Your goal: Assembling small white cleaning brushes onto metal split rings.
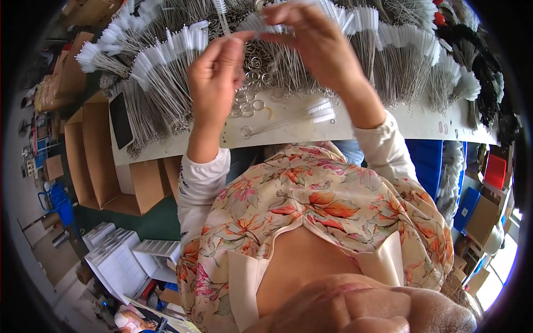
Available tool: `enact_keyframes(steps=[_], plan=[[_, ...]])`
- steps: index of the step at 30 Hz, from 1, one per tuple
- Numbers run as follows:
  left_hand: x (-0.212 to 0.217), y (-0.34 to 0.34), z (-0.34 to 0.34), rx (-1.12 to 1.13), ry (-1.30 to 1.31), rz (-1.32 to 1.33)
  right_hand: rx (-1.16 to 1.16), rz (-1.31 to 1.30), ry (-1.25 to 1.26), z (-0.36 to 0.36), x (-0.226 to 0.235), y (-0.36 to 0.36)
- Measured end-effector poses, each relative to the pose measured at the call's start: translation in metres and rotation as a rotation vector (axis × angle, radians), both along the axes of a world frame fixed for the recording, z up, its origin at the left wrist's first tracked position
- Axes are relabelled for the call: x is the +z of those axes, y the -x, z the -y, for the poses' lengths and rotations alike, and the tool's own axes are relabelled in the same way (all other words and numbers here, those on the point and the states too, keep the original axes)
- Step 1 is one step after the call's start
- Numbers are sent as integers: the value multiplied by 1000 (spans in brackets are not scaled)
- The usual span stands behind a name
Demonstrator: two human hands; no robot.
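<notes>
Both hands are raised over the near middle of the table, fingertips close together. My left hand (217, 75) is closed in a pinch toward the right; what it grips is too small and blurred to name. My right hand (319, 47) reaches in from the right, smeared by motion, its finger and thumb pointing at the left fingertips. Whether it holds anything is unclear. Below and between the hands lies a heap of metal split rings (254, 75). Several thin wire brushes with white bristles (322, 109) lie near the table edge, a ring (246, 131) at their wire end.
Bundles of white-bristled wire brushes (161, 66) cover the table (300, 132) on both sides, with black brushes (483, 72) far right. A phone (121, 119) lies at the left edge. Cardboard boxes (94, 161) stand left, a blue bin (426, 164) right. Another person (132, 321) appears lower left.
</notes>
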State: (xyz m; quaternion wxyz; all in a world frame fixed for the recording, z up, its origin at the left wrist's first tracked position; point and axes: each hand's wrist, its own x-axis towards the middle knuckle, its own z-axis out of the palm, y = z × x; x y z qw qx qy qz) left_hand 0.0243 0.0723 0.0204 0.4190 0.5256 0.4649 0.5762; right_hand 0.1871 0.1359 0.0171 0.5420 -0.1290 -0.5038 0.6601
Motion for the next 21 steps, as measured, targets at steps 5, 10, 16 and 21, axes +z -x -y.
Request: enact_keyframes(steps=[5, 10, 16, 21], plan=[[-17, -7, 1, 151, -341, -245, 116, 241, 116, 39, 11, 31], [-25, 24, 10, 312, -713, -430, -158, 366, -6, 34, -16, 1], [-32, -3, 27, 241, -828, -552, 231, -44, 515, 51, -24, 21], [-27, -7, 29, -24, -820, -648, 442, -441, 662, 35, -19, 20]])
